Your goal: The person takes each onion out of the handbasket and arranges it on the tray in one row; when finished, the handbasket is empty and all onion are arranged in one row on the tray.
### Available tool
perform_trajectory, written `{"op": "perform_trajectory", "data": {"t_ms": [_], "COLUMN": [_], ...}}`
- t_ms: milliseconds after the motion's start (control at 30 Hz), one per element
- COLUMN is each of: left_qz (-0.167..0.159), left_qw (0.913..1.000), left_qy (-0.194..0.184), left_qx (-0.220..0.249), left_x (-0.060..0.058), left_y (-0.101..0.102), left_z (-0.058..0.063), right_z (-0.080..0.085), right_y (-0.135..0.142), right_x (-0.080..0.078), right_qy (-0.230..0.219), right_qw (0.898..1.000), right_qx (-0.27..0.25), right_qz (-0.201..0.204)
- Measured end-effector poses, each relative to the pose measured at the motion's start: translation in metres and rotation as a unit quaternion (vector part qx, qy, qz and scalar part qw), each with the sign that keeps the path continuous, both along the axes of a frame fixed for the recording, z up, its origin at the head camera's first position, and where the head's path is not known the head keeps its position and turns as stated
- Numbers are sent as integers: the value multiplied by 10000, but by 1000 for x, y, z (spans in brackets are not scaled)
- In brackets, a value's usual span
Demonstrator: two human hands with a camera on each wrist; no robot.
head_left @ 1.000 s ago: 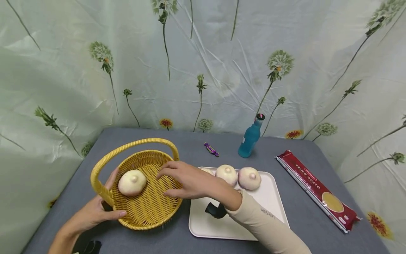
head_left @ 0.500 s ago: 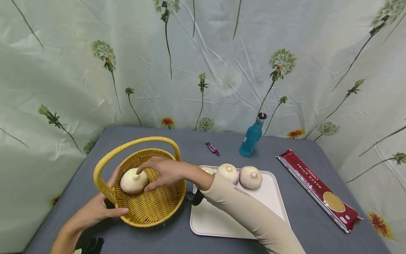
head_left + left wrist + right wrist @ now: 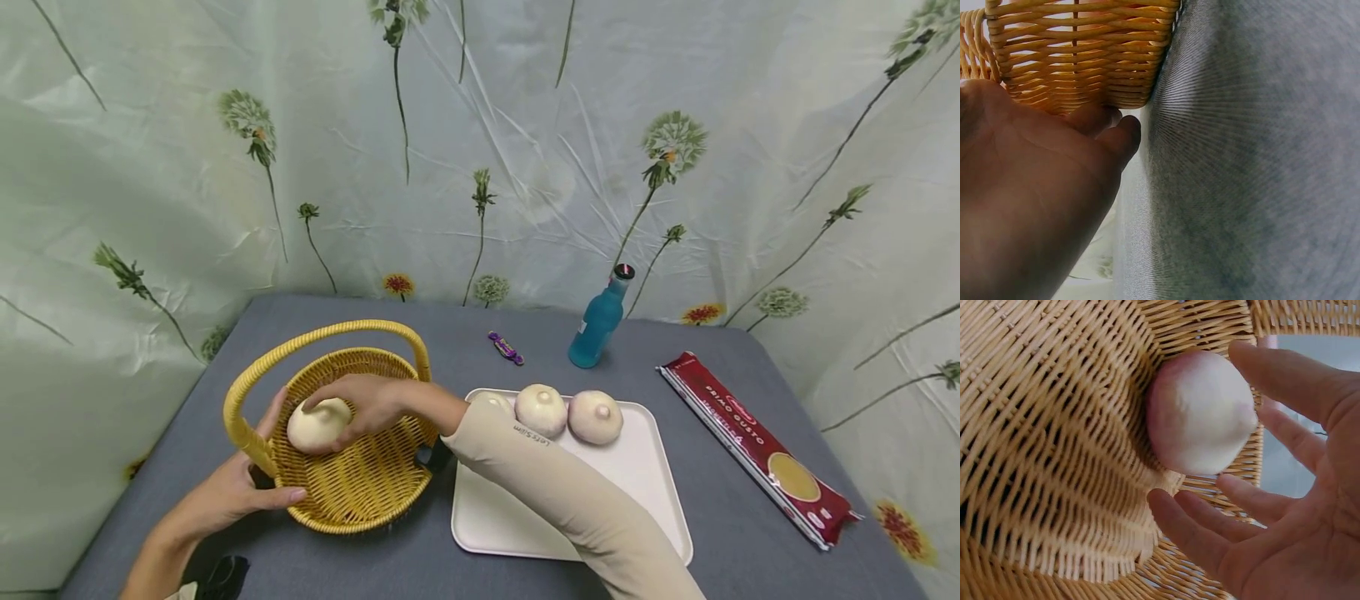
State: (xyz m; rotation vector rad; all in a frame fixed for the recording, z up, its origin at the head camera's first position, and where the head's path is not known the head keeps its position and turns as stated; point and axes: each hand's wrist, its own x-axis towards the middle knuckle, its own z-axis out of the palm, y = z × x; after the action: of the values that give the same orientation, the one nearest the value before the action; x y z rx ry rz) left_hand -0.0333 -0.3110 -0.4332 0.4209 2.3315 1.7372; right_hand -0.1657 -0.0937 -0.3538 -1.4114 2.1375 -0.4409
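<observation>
A yellow wicker basket (image 3: 352, 500) with an arched handle stands at the left of the table in the head view. My left hand (image 3: 225, 496) grips its left side, thumb at the rim and the other fingers outside against the weave. Inside lies a round white turnip (image 3: 311, 431) with a purple tinge, near the basket wall. My right hand (image 3: 375, 406) reaches in over it. In the right wrist view its fingers are spread around the turnip (image 3: 1200, 415), with thumb and fingertips right at its surface.
A white tray (image 3: 630, 500) right of the basket bears 3 more turnips (image 3: 595, 417), one partly behind the right sleeve. Behind stand a blue bottle (image 3: 597, 325) and a purple-wrapped candy (image 3: 506, 348). A red spaghetti packet (image 3: 750, 446) lies at the right.
My right hand has moved left, from the basket's right part to over the turnip, and its fingers now surround it. The left hand stays at the basket's side.
</observation>
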Motion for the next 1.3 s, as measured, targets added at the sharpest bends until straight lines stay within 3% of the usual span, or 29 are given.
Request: {"op": "perform_trajectory", "data": {"t_ms": [233,433,800,1100,1300], "left_qz": [40,8,-6,-15,-15], "left_qw": [10000,10000,9992,9999,9997], "left_qy": [-73,-49,72,-79,-36], "left_qx": [-5,-78,-396,-134,-226], "left_x": [0,-1,-2,-2,-2], "left_y": [0,-1,-2,-1,0], "left_z": [1,1,0,0,1], "right_z": [-7,-11,-13,-12,-10], "right_y": [-1,-3,-5,-2,1], "right_x": [0,1,7,10,12], "right_qy": [-208,-79,-233,-454,-360], "right_qw": [9995,9989,9991,9980,9985], "right_qx": [-211,-454,-183,132,201], "right_qz": [-54,17,-308,-416,-368]}}
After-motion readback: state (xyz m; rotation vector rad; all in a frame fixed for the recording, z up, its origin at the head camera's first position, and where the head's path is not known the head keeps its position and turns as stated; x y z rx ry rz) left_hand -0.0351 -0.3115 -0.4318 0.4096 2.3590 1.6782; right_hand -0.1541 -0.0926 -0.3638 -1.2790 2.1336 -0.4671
